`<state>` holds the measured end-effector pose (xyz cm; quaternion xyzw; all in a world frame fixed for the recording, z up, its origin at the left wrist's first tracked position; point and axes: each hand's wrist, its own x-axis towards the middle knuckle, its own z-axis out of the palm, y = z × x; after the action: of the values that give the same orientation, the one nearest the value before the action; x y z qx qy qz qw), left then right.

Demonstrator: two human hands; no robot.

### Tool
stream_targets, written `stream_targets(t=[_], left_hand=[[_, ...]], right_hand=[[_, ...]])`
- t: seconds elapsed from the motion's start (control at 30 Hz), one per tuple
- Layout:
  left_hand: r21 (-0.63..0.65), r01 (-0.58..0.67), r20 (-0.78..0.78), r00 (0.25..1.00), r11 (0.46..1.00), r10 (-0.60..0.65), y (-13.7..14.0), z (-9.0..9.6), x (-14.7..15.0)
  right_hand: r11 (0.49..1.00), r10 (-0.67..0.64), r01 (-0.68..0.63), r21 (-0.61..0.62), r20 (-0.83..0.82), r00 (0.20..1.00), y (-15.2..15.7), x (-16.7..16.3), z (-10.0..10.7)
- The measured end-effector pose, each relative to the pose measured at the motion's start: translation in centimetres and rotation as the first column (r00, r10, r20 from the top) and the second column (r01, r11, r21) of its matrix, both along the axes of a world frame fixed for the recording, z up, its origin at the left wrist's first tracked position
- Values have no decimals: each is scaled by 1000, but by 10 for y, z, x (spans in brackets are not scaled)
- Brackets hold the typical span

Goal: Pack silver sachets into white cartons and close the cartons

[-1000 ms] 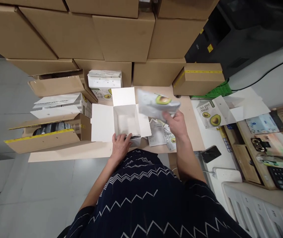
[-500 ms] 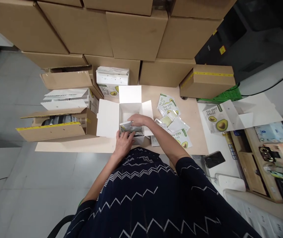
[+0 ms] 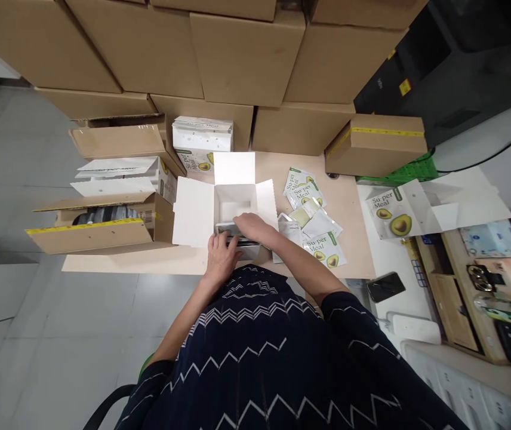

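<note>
Right, we see both hands at the open white box (image 3: 233, 200) on the tan table (image 3: 139, 266). The L hand (image 3: 221, 255) rests on the box's near wall, fingers curled over the edge & touching the sachets (image 3: 231, 230) stood inside against that wall. The R hand (image 3: 252, 226) reaches into the box from the right, fingers bent down onto the tops of the same sachets; whether it's pinching one or just pressing we can't tell. All box flaps are folded out, w/ the far part of the inside bare.

Right of the box, a loose pile of sachets (image 3: 316, 224) w/ avocado print lies on the table. Farther right of the box sits a flat printed sheet (image 3: 390, 215), w/ a phone (image 3: 386, 286) nearer us. Left of the box is an open brown carton (image 3: 98, 230); behind the box stands a white bag (image 3: 202, 140), and behind that a wall of stacked cartons (image 3: 237, 54).
</note>
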<state>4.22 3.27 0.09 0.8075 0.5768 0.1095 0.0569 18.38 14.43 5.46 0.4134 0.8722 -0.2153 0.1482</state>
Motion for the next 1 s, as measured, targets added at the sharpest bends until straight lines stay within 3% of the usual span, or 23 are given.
stream_targets(t=[0.13, 0.27, 0.33, 0.4, 0.47, 0.53, 0.57, 0.6, 0.67, 0.77, 0.83, 1.0], left_hand=[[24, -49, 4, 999, 998, 49, 2, 2, 0], [-25, -23, -32, 999, 999, 22, 6, 4, 1], [-63, -14, -38, 999, 998, 12, 7, 5, 2], [-79, -14, -44, 999, 997, 11, 7, 5, 2], [-89, -7, -52, 999, 996, 3, 7, 6, 1], [-95, 5, -56, 998, 995, -10, 7, 5, 1], [-96, 11, -56, 998, 995, -16, 7, 5, 0], [-95, 17, -56, 998, 995, -22, 7, 5, 0], [-90, 27, -55, 998, 996, -32, 8, 5, -1], [-85, 36, -55, 998, 996, -41, 8, 6, -1], [-86, 37, -56, 998, 996, -42, 7, 6, -1], [-67, 46, -59, 997, 997, -50, 7, 3, -2]], right_hand=[[986, 0, -7, -166, -41, 999, -2, 5, 0], [975, -47, 30, -220, -74, 996, -8, 7, -1], [969, -90, 39, -246, -202, 975, -11, 13, 4], [953, -239, 125, -276, -429, 871, -13, 28, 11], [886, -464, 335, -322, -605, 647, -12, 53, 12], [734, -636, 594, -330, -639, 432, -9, 86, 5], [659, -681, 695, -288, -620, 389, -8, 103, -2], [601, -716, 770, -215, -573, 399, -10, 120, -10], [589, -764, 807, -51, -361, 535, -20, 147, -31], [718, -692, 696, -20, 91, 716, -49, 165, -65], [761, -613, 645, -67, 253, 749, -69, 166, -85], [778, -541, 620, -99, 396, 742, -86, 158, -115]])
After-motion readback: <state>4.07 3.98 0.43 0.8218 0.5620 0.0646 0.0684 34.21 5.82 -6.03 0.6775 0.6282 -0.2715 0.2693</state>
